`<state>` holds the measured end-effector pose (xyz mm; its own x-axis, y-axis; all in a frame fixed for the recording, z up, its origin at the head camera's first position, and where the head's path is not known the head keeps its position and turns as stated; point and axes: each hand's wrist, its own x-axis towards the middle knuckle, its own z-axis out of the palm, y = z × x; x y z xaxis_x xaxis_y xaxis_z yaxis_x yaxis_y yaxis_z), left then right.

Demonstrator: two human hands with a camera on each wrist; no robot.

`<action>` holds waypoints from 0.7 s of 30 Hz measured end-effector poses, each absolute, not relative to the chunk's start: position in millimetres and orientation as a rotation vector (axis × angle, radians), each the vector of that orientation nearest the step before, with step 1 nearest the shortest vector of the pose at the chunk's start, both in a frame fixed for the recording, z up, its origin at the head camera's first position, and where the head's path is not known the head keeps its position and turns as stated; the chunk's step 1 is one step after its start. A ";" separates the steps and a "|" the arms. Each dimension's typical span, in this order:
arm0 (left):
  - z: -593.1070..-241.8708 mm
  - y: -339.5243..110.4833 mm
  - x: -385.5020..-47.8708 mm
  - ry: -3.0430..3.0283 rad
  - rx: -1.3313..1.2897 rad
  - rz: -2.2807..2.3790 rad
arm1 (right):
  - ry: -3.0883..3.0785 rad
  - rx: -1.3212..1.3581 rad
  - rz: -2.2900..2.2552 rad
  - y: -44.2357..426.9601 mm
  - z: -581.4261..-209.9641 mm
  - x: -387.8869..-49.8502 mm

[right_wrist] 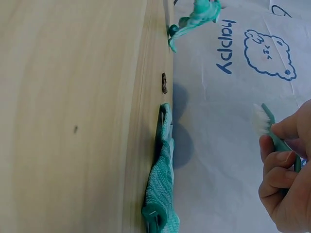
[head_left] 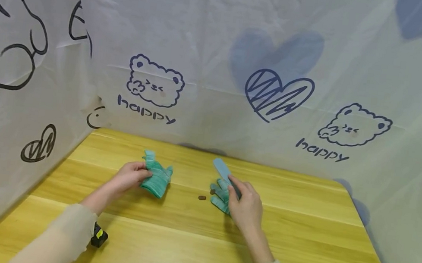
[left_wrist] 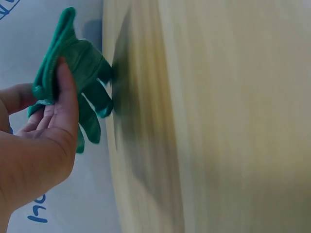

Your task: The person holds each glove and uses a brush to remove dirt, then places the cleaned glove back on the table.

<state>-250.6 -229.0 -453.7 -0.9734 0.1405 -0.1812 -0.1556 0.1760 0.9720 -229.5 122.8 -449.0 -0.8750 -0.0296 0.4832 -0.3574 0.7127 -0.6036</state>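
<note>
Before printed sheeting point(head_left: 213, 45), above the wood-grain table point(head_left: 170, 244), I see the left hand point(head_left: 132, 174) pinching a green glove point(head_left: 157, 182), the right hand point(head_left: 248, 205) gripping a brush point(head_left: 222, 168), bristles point(right_wrist: 261, 120) visible only from the right wrist

L hand point(left_wrist: 41, 150) comes in from lower L of the view & pinches a green glove point(left_wrist: 87, 63) near its cuff, fingers on both sides of the fabric, one fingertip up by the cuff opening. Glove's own fingers splay down & to the R, approx. 4 visible, a couple reaching the tabletop point(left_wrist: 233, 97) edge in view; can't tell if touching. Pale wood-grain tabletop fills the R side, w/ a dark, soft shadow point(left_wrist: 129, 87) next to the glove. White sheet point(left_wrist: 92, 194) behind, w/ blue lettering point(left_wrist: 37, 209) at btm, partly hidden.
</note>
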 end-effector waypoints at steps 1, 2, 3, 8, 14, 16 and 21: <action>-453.8 -231.0 -248.7 2.249 -0.009 1.853 | -2.479 0.300 1.003 122.9 -449.0 -229.7; -453.8 -232.9 -246.9 2.283 -0.007 1.820 | -2.483 0.299 1.003 123.0 -448.9 -229.8; -453.8 -234.5 -245.2 2.317 -0.006 1.787 | -2.487 0.299 0.998 123.0 -448.9 -230.0; -456.1 -242.6 -238.4 2.388 -0.044 1.687 | -2.492 0.301 0.983 122.4 -450.2 -230.0; -463.4 -250.3 -231.2 2.398 -0.090 1.652 | -2.491 0.310 0.960 121.5 -451.1 -230.3; -465.3 -252.9 -230.2 2.422 -0.089 1.624 | -2.500 0.309 0.959 121.3 -450.5 -230.2; -470.5 -259.2 -230.7 2.483 -0.033 1.533 | -2.521 0.302 0.962 120.8 -448.6 -228.5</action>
